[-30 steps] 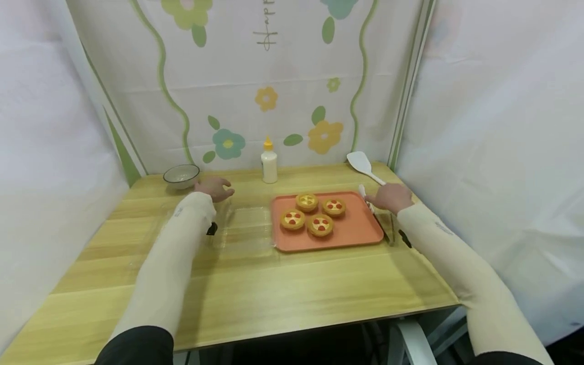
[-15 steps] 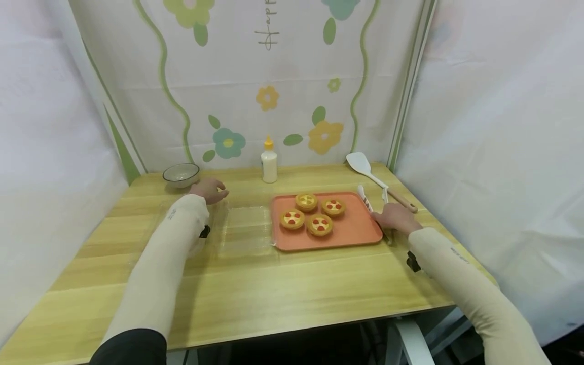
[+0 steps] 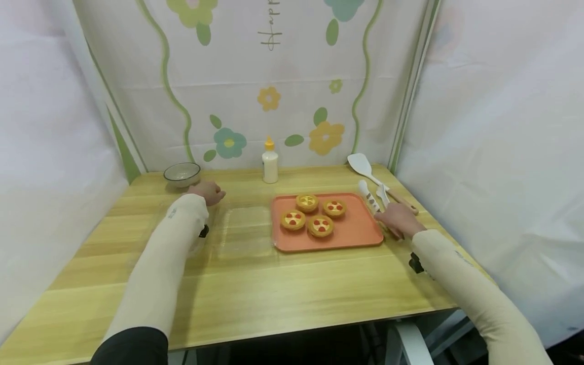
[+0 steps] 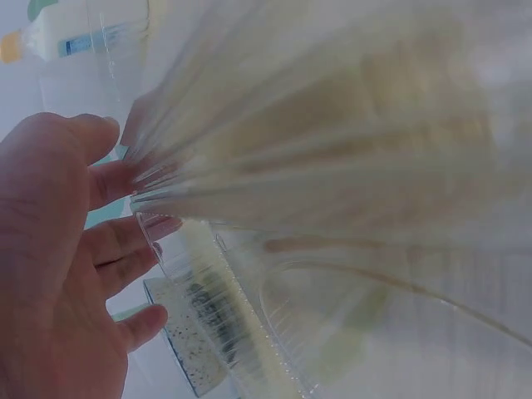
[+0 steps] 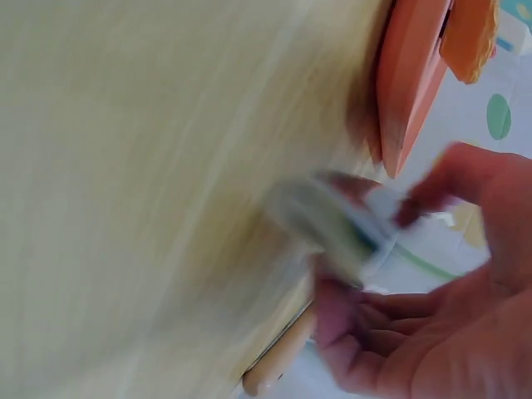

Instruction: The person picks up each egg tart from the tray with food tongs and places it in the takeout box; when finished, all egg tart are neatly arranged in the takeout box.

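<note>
Head view, tongs: white-tipped tongs (image 3: 369, 196) reach out from my right hand (image 3: 398, 218), at the right edge of the orange tray (image 3: 358, 228). Tips point away from me, canted left; long axis crosswise to the tray's own.
Tarts: four small tarts (image 3: 321, 226) in the tray's left half, so leftward of my right hand, which is nearer to them than my left hand (image 3: 206, 192). Round, golden rims; three dotted red, the farthest plain yellow.
Container: clear plastic container (image 3: 246, 230), thin, squarish, between my left hand and the tray. Edges too faint to tell whether it touches the tray.
Back of table: dark-rimmed translucent bowl (image 3: 181, 173) near my left hand; white squeeze bottle (image 3: 270, 165), yellow cap; white spatula (image 3: 359, 163), wooden handle, beyond the tongs.
Left wrist view, plastic: see-through plastic wall (image 4: 349, 150), creased and ribbed, tilted up against my fingertips.
Left-hand state: fingers fairly straight, loosely spread, touching the plastic; no pinch that I can make out.
Right wrist view, grip: thumb and fingers curled on the tongs, metal-like sheen, motion-blurred.
Tray wall: smooth, matt, sloping; near the tongs, contact unclear.
Table: pale table (image 5: 125, 166), wood-grained, streaked.
</note>
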The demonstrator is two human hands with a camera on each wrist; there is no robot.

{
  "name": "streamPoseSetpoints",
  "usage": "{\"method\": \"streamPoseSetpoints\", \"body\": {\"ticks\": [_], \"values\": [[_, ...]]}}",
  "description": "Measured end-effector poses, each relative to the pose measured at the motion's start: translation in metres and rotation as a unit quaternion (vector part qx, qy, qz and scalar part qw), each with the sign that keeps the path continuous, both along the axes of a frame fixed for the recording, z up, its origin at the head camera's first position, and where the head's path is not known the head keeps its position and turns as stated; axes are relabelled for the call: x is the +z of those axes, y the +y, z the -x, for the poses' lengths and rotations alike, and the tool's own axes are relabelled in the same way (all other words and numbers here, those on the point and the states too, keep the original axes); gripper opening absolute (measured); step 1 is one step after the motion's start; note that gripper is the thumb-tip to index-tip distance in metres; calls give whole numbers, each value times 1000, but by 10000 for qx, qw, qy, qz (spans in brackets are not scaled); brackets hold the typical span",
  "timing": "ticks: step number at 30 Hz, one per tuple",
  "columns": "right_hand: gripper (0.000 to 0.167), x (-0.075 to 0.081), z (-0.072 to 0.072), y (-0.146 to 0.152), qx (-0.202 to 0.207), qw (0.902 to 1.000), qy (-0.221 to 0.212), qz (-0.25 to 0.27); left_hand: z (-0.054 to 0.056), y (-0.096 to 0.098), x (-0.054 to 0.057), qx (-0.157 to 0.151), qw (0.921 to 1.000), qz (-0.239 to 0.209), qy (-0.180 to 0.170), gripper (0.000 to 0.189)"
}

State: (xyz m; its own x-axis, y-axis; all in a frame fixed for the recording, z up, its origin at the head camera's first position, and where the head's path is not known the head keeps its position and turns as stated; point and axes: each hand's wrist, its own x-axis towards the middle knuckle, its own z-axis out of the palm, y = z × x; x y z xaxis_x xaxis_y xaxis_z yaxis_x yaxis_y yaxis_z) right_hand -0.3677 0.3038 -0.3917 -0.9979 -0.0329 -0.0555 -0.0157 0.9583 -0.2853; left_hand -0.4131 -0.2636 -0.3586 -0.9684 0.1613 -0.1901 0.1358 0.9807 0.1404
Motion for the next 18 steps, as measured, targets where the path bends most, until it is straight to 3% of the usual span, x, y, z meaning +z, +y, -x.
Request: {"method": "streamPoseSetpoints", "body": {"ticks": [3, 7, 14, 18], "values": [[39, 8, 1, -2, -248, 9990, 347, 160, 0, 0, -1, -10, 10000, -3, 91, 50], [39, 20, -3, -16, -95, 9966, 700, 434, 4, 0, -4, -9, 9998, -18, 182, 49], [30, 37, -18, -66, 1121, 9892, 584, 740, 9, -4, -10, 44, 9995, -193, 232, 52], [25, 39, -23, -89, 1457, 9865, 487, 568, 8, -4, -9, 53, 9992, -301, 237, 52]]}}
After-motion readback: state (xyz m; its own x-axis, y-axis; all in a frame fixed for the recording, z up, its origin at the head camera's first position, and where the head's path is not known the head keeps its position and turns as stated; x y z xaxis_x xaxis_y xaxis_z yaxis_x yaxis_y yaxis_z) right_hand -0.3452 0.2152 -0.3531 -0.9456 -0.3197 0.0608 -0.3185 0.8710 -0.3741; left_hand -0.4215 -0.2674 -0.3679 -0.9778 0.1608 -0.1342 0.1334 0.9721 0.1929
